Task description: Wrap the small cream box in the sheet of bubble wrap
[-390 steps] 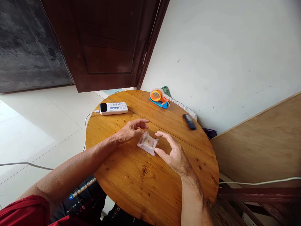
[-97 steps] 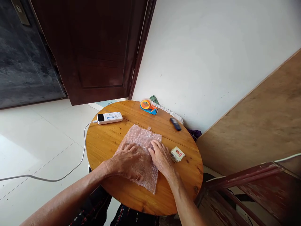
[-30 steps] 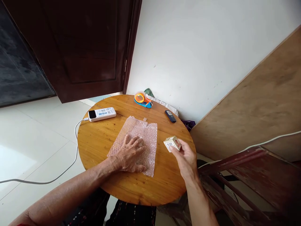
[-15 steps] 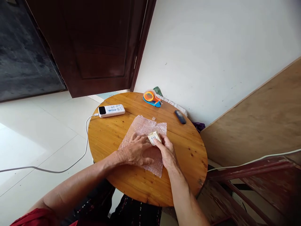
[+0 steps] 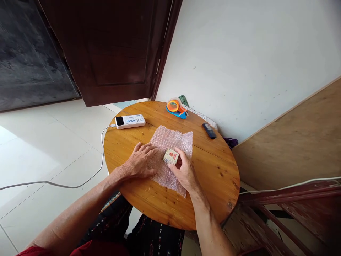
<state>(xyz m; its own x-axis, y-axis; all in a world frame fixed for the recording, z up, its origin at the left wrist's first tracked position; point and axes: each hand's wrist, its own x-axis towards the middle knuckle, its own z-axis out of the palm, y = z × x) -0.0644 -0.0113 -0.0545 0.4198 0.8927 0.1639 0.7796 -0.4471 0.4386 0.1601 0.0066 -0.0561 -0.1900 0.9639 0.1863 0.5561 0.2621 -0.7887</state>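
A small cream-coloured box (image 5: 171, 156) with a red emblem and a barcode sits on a sheet of pinkish bubble wrap (image 5: 170, 138). My right hand (image 5: 184, 170) grips the box from its right side, thumb at the near edge and fingers at the far one. At the left edge of the wrap, my left hand (image 5: 141, 160) lies flat with fingers spread, holding nothing and resting partly on the sheet and partly on the round wooden table (image 5: 213, 181).
A white power bank (image 5: 131, 121) with a cable (image 5: 98, 167) lies at the table's far left. An orange and blue tape dispenser (image 5: 177, 108) stands at the back. A dark, partly blurred object (image 5: 209, 131) lies at the back right. Beyond are a door (image 5: 112, 53) and a wall.
My left hand has moved left, away from the box, onto the wrap's left edge. The box has been turned and lowered to the wrap, its red emblem now showing. The view has shifted slightly.
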